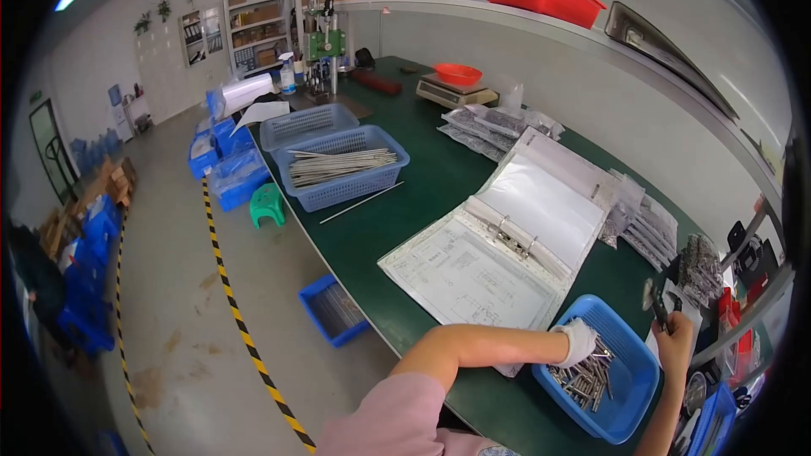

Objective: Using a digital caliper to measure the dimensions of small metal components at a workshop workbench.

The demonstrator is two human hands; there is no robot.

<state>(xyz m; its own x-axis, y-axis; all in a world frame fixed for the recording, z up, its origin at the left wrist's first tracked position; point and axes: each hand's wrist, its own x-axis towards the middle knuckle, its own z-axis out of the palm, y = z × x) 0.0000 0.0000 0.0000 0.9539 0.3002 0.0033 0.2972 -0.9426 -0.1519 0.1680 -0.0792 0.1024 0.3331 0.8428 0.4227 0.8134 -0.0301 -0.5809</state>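
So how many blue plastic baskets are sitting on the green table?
3: one basket of small metal pins under the gloved left hand, one holding long metal rods, and an empty one behind that. Others may be hidden.

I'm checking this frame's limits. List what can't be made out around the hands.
Head view:
- Left hand: its white glove hides the fingers' grip in the blue basket of metal pins.
- Right hand: the dark tool is too small to identify.
- Open binder: the drawing is too small to make out.

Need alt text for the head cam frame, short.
A person's gloved left hand reaches into a blue tray of small metal pins on a green workbench, while the bare right hand holds a dark tool. An open ring binder lies beside the tray.
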